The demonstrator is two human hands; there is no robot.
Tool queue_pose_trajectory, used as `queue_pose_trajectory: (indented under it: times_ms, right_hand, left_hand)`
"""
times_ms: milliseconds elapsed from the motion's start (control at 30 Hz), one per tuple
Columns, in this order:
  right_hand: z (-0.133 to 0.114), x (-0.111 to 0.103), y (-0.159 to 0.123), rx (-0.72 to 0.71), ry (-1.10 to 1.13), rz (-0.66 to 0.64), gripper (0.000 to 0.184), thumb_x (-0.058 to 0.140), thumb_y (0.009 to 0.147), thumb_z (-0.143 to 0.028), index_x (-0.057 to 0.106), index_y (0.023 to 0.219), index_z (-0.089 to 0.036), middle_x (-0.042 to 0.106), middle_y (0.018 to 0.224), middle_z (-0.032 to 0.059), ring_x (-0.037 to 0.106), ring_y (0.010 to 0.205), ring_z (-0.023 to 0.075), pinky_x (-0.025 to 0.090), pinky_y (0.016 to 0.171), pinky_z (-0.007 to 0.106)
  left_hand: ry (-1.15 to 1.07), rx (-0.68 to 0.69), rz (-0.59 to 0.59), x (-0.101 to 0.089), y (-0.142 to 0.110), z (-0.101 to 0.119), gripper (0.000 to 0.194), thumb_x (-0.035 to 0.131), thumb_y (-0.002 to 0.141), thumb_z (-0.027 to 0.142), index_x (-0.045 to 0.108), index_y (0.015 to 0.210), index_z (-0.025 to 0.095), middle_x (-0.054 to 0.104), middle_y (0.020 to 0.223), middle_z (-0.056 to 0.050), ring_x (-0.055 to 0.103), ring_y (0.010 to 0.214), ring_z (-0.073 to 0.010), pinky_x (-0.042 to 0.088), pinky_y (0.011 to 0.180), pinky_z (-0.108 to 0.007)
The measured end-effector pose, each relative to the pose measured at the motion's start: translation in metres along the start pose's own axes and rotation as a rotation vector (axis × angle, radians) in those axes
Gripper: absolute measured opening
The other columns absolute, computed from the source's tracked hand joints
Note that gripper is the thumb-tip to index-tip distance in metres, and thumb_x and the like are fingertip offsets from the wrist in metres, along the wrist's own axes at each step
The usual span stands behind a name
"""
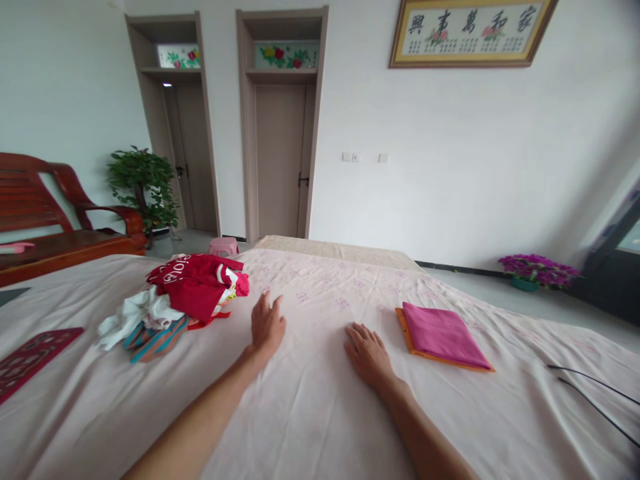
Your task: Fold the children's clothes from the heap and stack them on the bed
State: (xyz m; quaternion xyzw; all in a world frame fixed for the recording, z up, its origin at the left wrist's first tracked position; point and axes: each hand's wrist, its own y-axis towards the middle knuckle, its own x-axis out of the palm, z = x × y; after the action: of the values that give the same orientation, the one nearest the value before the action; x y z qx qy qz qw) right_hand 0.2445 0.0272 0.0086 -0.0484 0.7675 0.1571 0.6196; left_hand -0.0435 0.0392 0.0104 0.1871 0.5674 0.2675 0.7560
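Note:
My left hand (267, 325) lies flat on the pale pink bed sheet (320, 407), fingers stretched out, holding nothing. It rests just right of a heap of clothes (175, 303) topped by a red garment (197, 283). My right hand (367, 353) is also spread flat on the sheet, empty. To its right sit two folded cloths in a stack, a magenta one (440, 333) on top of an orange one (406, 328).
A dark red patterned mat (30, 357) lies at the left edge of the bed. Black cables (595, 393) trail at the right. A wooden bench (55, 227), potted plant (143, 183), pink stool (223, 246), purple flowers (537, 269) and two doors (280, 160) stand beyond.

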Motion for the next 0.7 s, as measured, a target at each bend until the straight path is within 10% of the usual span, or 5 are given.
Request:
queue_pose_trajectory:
  times_ms: [200,367,533,700]
  right_hand:
    - [-0.003,0.003,0.002,-0.003,-0.002,0.034,0.048,0.037,0.098,-0.034,0.053,0.141,-0.021,0.045,0.152,0.0091,0.035,0.143,0.0266,0.020,0.118,0.045]
    - [-0.005,0.003,0.002,-0.005,0.008,0.052,0.047,0.038,0.097,-0.032,0.053,0.140,-0.022,0.046,0.151,0.0090,0.036,0.142,0.0263,0.021,0.118,0.045]
    - [-0.003,0.004,0.002,-0.005,0.007,0.057,0.046,0.039,0.097,-0.032,0.053,0.140,-0.023,0.047,0.150,0.0086,0.036,0.142,0.0266,0.021,0.117,0.045]
    - [-0.004,0.004,0.004,-0.023,0.028,0.072,0.045,0.039,0.097,-0.030,0.054,0.139,-0.023,0.048,0.149,0.0091,0.037,0.141,0.0249,0.021,0.117,0.043]
  left_hand:
    - [0.284,-0.118,0.181,-0.036,0.058,-0.093,0.041,0.048,0.090,0.017,0.061,0.128,0.025,0.034,0.156,-0.014,0.032,0.140,-0.0347,0.035,0.106,-0.052]
    - [0.216,-0.170,0.132,-0.056,0.078,-0.132,0.028,0.047,0.090,0.020,0.071,0.103,0.016,0.058,0.126,-0.019,0.049,0.120,-0.0355,0.040,0.097,-0.054]
    - [0.078,-0.208,0.154,-0.071,0.086,-0.141,0.017,0.057,0.084,0.021,0.069,0.092,0.012,0.065,0.091,-0.013,0.056,0.104,-0.0324,0.042,0.092,-0.053]
    - [-0.159,-0.234,0.310,-0.081,0.103,-0.105,0.028,0.050,0.092,0.031,0.063,0.108,0.012,0.065,0.103,-0.014,0.058,0.099,-0.0271,0.046,0.089,-0.048]
